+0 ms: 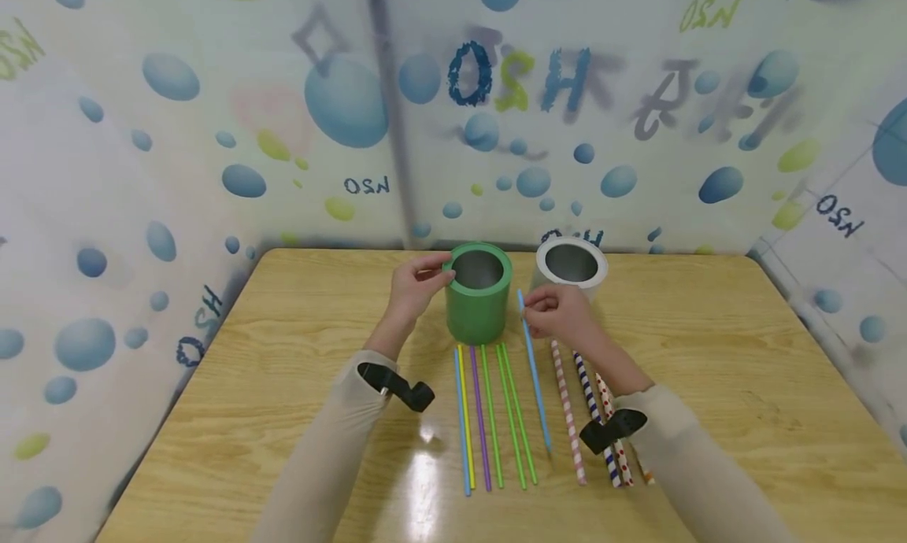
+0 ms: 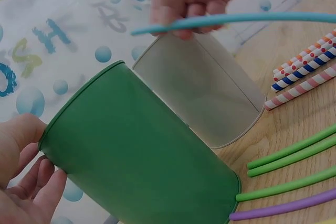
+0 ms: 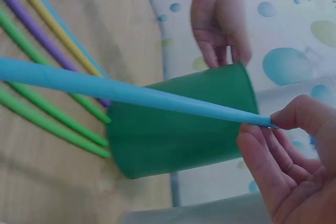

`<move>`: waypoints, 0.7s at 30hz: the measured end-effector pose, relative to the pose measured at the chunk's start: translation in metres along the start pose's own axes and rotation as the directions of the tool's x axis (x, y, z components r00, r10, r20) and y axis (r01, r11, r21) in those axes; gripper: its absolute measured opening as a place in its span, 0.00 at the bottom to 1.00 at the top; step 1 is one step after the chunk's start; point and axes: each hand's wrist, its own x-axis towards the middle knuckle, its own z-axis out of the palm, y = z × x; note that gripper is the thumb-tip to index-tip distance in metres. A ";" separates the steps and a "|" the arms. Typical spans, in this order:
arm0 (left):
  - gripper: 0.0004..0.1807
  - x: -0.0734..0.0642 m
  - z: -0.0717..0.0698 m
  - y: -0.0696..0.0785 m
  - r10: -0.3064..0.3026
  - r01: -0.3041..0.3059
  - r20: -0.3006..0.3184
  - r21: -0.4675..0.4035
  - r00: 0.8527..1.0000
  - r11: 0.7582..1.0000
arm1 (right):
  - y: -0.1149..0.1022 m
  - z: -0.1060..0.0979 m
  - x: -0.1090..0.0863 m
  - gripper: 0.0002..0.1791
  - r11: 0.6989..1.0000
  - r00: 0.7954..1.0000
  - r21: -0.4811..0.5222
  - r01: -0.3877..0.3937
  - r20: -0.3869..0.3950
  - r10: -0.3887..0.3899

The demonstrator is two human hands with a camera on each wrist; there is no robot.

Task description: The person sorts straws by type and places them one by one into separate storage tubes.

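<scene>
Near its upper end, a light blue straw (image 1: pixel 536 378) is pinched between the thumb and fingers of my right hand (image 1: pixel 563 316). The straw slants down toward me, between the green can and the white can. My left hand (image 1: pixel 418 285) grips the rim of the green can (image 1: pixel 476 316) at its left side, thumb and fingertips at the edge. This can stands upright with its top uncovered and a grey inside. In the right wrist view the blue straw (image 3: pixel 157 98) crosses in front of the green can (image 3: pixel 184 140).
Right of the green can stands a white can (image 1: pixel 602 271), partly behind my right hand. Plain straws in blue, yellow, purple (image 1: pixel 479 409) and green (image 1: pixel 510 417) lie side by side in front. Striped and dotted paper straws (image 1: pixel 569 417) lie further right, partly under my right forearm.
</scene>
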 end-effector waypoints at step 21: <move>0.16 -0.002 0.000 0.001 0.013 -0.013 0.008 -0.007 1.000 1.000 | -0.083 -0.015 0.072 0.11 0.987 0.989 -0.064 0.146 -0.020 -0.148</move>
